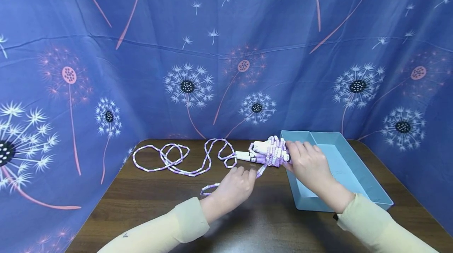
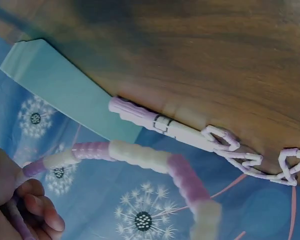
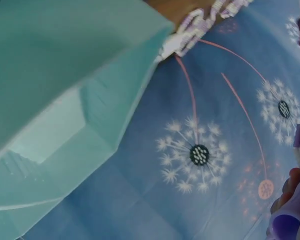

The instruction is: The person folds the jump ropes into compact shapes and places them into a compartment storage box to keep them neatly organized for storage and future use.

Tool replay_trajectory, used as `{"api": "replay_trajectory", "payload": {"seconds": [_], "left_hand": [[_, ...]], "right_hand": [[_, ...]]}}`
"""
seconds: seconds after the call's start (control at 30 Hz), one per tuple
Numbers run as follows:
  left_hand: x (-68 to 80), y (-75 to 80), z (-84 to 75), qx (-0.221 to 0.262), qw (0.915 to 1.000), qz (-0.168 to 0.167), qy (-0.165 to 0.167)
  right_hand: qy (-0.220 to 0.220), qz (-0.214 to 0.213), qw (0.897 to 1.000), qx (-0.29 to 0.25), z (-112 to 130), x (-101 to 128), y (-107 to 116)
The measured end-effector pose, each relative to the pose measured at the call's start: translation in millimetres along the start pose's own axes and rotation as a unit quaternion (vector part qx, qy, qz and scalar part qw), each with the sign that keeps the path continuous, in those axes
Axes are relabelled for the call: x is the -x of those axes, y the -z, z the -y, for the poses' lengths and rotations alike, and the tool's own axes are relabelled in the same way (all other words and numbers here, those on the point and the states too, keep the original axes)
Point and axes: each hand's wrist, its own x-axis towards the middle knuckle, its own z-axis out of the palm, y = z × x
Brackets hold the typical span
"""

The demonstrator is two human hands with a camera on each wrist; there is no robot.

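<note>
No brand, label or readable writing shows on any of the things; the only mark is a small dark sign on the left sleeve (image 1: 125,235), too small to read.

A light teal tray (image 1: 368,182) sits on the dark wooden counter (image 1: 148,202) at about 3 o'clock from the middle of the counter. Its inside looks bare as far as the head view shows, though the right hand and arm cover part of the near left wall.

The right hand (image 1: 308,163) is closed around a bundle of wound purple and white beaded jump rope (image 1: 274,151), held just over the tray's left rim at its far corner. A white and purple handle (image 1: 247,156) sticks out of the bundle toward 9 o'clock.

The left hand (image 1: 236,184), at about 7 o'clock from the bundle, pinches a strand of the same rope between its fingertips; in the left wrist view the beads (image 2: 140,156) arch away from the curled fingers (image 2: 40,207). From this hand one short piece runs up to the bundle and another trails off toward 9 o'clock.

The rest of the rope lies in loose loops (image 1: 184,158) on the counter, spread toward 10 o'clock, well apart from the tray.

A blue cloth printed with dandelions (image 1: 187,86) hangs behind and beside the counter.
</note>
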Motion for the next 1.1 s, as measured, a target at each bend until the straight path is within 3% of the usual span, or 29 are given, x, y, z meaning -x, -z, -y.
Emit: {"api": "replay_trajectory", "payload": {"seconds": [0.13, 0.5, 0.87, 1.1], "left_hand": [[2.4, 7.8, -2.0, 0.000, 0.9996, 0.028, -0.009], [-7.5, 35.6, 2.7, 0.002, 0.9963, 0.081, -0.031], [-21.7, 52.2, 19.3, -0.009, 0.9933, 0.062, -0.097], [-33.7, 58.4, 36.6, 0.014, 0.9869, 0.064, -0.147]], "right_hand": [[0.015, 0.033, 0.999, 0.018, -2.0, 4.9, -0.8], [0.040, 0.045, 0.997, 0.042, -2.1, 12.6, -7.7], [0.074, 0.053, 0.995, 0.033, 8.3, 20.2, -16.8], [0.087, 0.087, 0.992, 0.022, 11.9, 24.1, -17.2]]}}
